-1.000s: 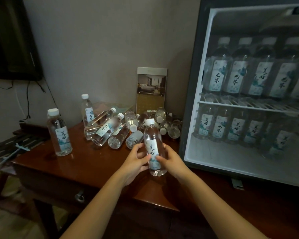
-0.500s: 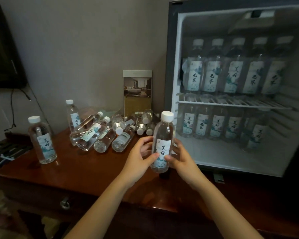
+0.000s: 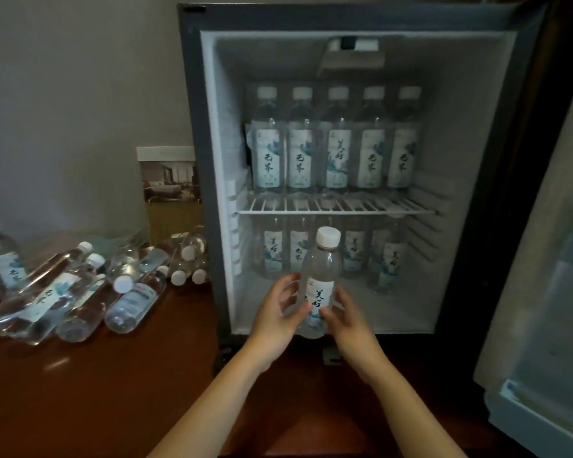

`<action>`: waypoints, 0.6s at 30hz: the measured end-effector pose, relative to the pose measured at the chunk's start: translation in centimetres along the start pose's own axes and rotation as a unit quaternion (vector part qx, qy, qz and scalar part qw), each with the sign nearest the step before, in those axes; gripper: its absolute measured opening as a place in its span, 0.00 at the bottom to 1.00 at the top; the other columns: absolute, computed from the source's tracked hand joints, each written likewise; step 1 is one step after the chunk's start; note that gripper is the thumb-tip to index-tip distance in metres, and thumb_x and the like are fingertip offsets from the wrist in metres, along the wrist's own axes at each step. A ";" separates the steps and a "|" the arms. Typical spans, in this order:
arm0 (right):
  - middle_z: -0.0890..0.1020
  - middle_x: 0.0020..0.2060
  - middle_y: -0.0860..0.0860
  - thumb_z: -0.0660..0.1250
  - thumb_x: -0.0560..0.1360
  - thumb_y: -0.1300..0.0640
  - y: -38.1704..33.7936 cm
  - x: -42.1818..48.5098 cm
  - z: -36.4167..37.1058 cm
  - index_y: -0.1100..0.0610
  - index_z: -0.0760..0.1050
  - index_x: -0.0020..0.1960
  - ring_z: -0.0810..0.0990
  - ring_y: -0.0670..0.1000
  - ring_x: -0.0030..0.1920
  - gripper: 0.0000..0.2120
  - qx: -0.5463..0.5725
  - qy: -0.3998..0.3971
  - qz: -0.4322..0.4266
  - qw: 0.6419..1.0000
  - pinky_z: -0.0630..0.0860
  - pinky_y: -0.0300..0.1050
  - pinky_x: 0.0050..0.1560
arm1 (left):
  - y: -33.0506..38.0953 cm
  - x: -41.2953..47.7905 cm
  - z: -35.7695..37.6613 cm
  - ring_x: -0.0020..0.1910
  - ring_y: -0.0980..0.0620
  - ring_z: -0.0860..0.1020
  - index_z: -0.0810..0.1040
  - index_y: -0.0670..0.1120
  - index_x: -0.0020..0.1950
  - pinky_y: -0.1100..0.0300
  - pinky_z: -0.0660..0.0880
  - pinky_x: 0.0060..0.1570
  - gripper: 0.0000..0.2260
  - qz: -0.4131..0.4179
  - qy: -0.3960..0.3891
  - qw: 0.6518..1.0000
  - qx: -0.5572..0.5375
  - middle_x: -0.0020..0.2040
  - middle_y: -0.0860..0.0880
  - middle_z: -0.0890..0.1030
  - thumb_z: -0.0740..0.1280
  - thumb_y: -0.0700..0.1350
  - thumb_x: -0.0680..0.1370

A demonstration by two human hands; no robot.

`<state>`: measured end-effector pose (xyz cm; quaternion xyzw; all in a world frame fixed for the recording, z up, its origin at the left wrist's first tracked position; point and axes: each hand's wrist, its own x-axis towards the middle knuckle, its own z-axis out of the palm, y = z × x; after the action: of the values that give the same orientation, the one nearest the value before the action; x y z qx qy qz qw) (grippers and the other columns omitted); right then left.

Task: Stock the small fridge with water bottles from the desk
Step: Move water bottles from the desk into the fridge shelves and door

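I hold a clear water bottle (image 3: 321, 279) with a white cap upright between both hands, in front of the open small fridge (image 3: 192, 160). My left hand (image 3: 278, 312) grips its left side and my right hand (image 3: 348, 322) its right side. The bottle hovers at the lower compartment's opening. On the wire shelf (image 3: 338, 206) stands a row of several bottles (image 3: 336, 143). Behind the held bottle, several more bottles (image 3: 354, 249) stand at the back of the lower compartment. A pile of bottles (image 3: 80, 292) lies on the brown desk (image 3: 96, 375) at the left.
The fridge door (image 3: 543, 292) hangs open at the right. A framed room photo card (image 3: 169, 186) leans against the wall beside the fridge. One bottle (image 3: 0, 256) stands upright at the far left edge. The lower compartment's front floor (image 3: 394, 309) is bare.
Both hands have carried the bottle rightward from above the desk to the fridge's lower opening. My view has swung right to face the fridge.
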<state>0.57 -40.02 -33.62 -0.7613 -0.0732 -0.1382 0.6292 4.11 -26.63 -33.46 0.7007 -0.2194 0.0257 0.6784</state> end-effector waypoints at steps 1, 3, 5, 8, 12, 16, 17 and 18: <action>0.76 0.55 0.38 0.60 0.78 0.62 0.2 0.4 -0.6 0.37 0.65 0.57 0.75 0.34 0.54 0.20 -0.010 0.008 -0.001 1.000 0.74 0.28 0.52 | -0.3 0.6 0.7 0.60 0.61 0.75 0.69 0.61 0.57 0.63 0.73 0.58 0.19 0.005 0.000 1.000 -0.003 0.57 0.60 0.77 0.68 0.40 0.75; 0.75 0.58 0.42 0.60 0.78 0.61 1.0 1.5 -1.4 0.39 0.64 0.64 0.74 0.37 0.57 0.21 -0.029 0.033 0.004 0.999 0.74 0.34 0.57 | -0.7 1.8 2.0 0.59 0.62 0.75 0.69 0.60 0.58 0.67 0.74 0.54 0.19 0.012 -0.002 1.000 -0.013 0.58 0.58 0.77 0.68 0.40 0.75; 0.72 0.64 0.49 0.60 0.79 0.58 2.1 2.8 -2.1 0.43 0.61 0.71 0.73 0.43 0.62 0.24 -0.060 0.070 0.006 0.996 0.72 0.48 0.65 | -1.2 3.1 3.2 0.58 0.62 0.75 0.69 0.60 0.59 0.69 0.74 0.50 0.19 0.014 -0.005 1.000 -0.025 0.59 0.57 0.77 0.68 0.40 0.75; 0.69 0.68 0.50 0.60 0.79 0.55 3.2 4.4 -2.8 0.43 0.57 0.74 0.69 0.48 0.68 0.26 -0.079 0.108 -0.005 0.991 0.67 0.56 0.69 | -2.0 5.1 4.5 0.59 0.60 0.75 0.69 0.59 0.59 0.70 0.74 0.50 0.19 0.019 0.000 1.000 -0.024 0.59 0.55 0.77 0.67 0.39 0.76; 0.63 0.73 0.49 0.59 0.78 0.54 4.2 6.6 -3.3 0.45 0.53 0.76 0.60 0.50 0.74 0.28 -0.106 0.151 -0.018 0.983 0.61 0.57 0.72 | -2.8 7.5 6.2 0.60 0.56 0.75 0.66 0.53 0.63 0.61 0.73 0.59 0.19 0.003 0.020 0.999 -0.031 0.60 0.51 0.76 0.65 0.38 0.77; 0.73 0.66 0.54 0.59 0.79 0.60 4.0 7.6 -3.5 0.49 0.62 0.74 0.71 0.50 0.66 0.24 -0.121 0.207 0.020 0.971 0.69 0.43 0.65 | -3.1 9.4 7.5 0.62 0.54 0.74 0.64 0.46 0.69 0.67 0.72 0.57 0.21 0.011 0.024 1.000 -0.011 0.64 0.47 0.74 0.63 0.36 0.78; 0.76 0.64 0.55 0.59 0.79 0.61 3.9 7.7 -3.7 0.52 0.65 0.72 0.74 0.50 0.63 0.22 -0.136 0.222 0.027 0.965 0.69 0.36 0.58 | -3.2 9.7 7.7 0.61 0.54 0.73 0.64 0.46 0.68 0.70 0.72 0.56 0.20 0.017 0.021 1.000 -0.007 0.64 0.47 0.74 0.63 0.35 0.78; 0.78 0.61 0.55 0.59 0.79 0.62 3.8 7.8 -3.9 0.54 0.68 0.71 0.76 0.51 0.61 0.20 -0.150 0.237 0.039 0.959 0.67 0.32 0.51 | -3.3 10.0 8.0 0.61 0.55 0.73 0.64 0.47 0.67 0.71 0.72 0.55 0.20 0.022 0.021 1.000 -0.006 0.64 0.47 0.74 0.62 0.35 0.78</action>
<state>8.57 -45.10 -34.13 -0.7947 0.1290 -0.2997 0.5118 12.17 -37.11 -33.84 0.6912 -0.2203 0.0542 0.6861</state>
